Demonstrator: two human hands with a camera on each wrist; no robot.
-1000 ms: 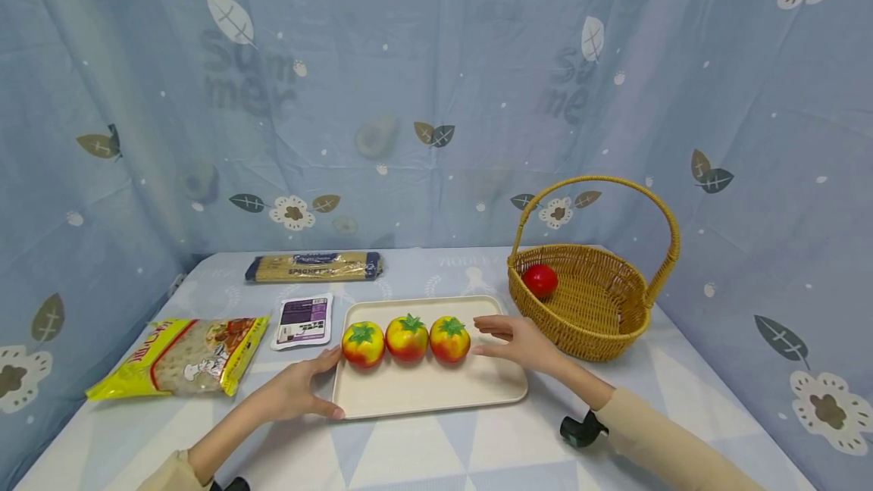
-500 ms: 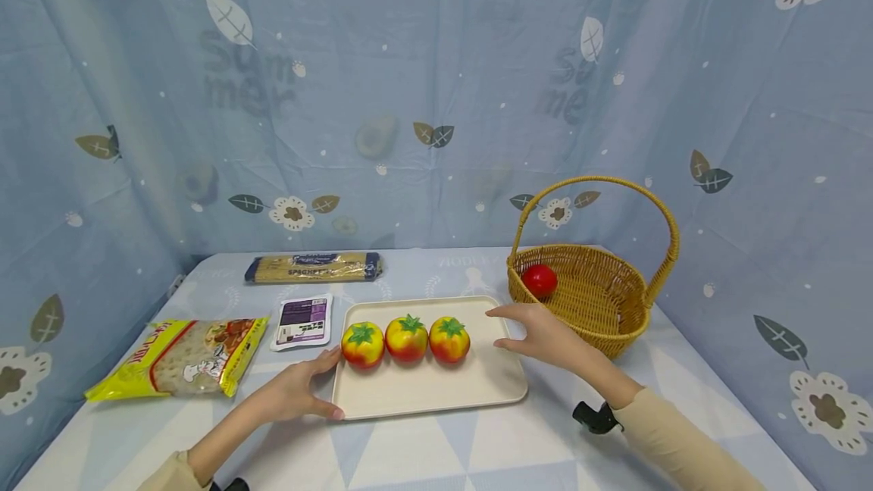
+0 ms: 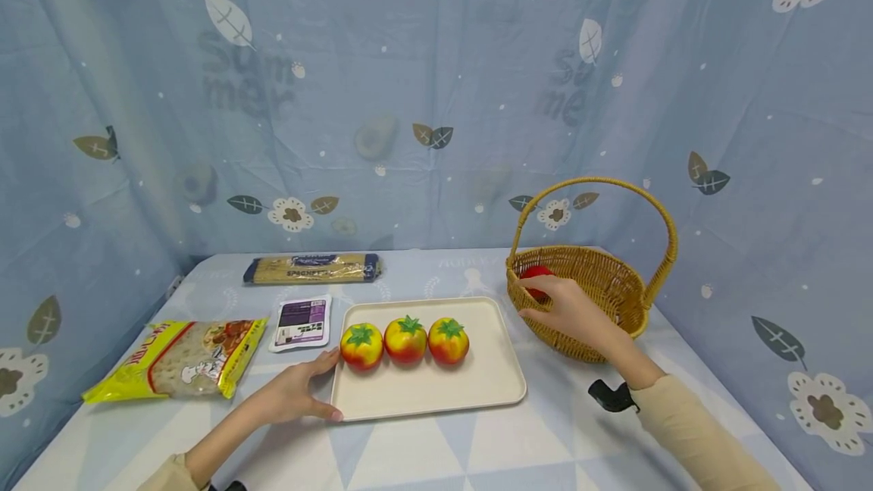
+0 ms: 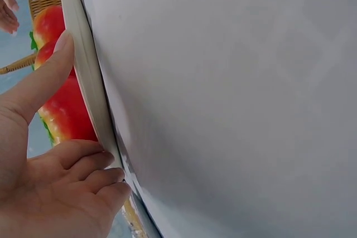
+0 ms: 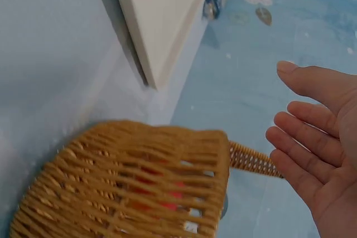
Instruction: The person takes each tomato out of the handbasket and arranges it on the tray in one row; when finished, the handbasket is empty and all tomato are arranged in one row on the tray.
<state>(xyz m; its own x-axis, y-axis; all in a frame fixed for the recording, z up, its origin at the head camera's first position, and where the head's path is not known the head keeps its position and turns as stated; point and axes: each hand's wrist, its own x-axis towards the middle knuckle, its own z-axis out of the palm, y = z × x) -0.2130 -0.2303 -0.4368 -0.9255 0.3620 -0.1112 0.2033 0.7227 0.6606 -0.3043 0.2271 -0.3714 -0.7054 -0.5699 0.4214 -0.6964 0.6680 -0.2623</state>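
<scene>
Three red-and-yellow toy tomatoes with green leafy tops, the middle one [image 3: 405, 339] among them, sit in a row on a cream rectangular tray [image 3: 436, 400]. My left hand [image 3: 289, 392] rests at the tray's left edge, thumb at the near corner; the left wrist view shows the thumb on the rim and the fingers loosely bent beside it. Over the near left rim of a wicker basket [image 3: 559, 339] hovers my right hand [image 3: 573, 313], fingers relaxed and holding nothing. A round red thing [image 3: 535, 273] lies inside the basket, partly hidden by that hand.
A yellow food bag [image 3: 184, 358] lies at the left. Between it and the tray is a flat purple-and-white packet [image 3: 302, 322]. A spaghetti pack [image 3: 312, 269] lies at the back, before a blue patterned curtain. The basket's tall handle [image 3: 664, 226] arches above it.
My right hand has moved right and away from me, from above the tray beside the right tomato to over the basket's rim. The left hand and the tomatoes have stayed put.
</scene>
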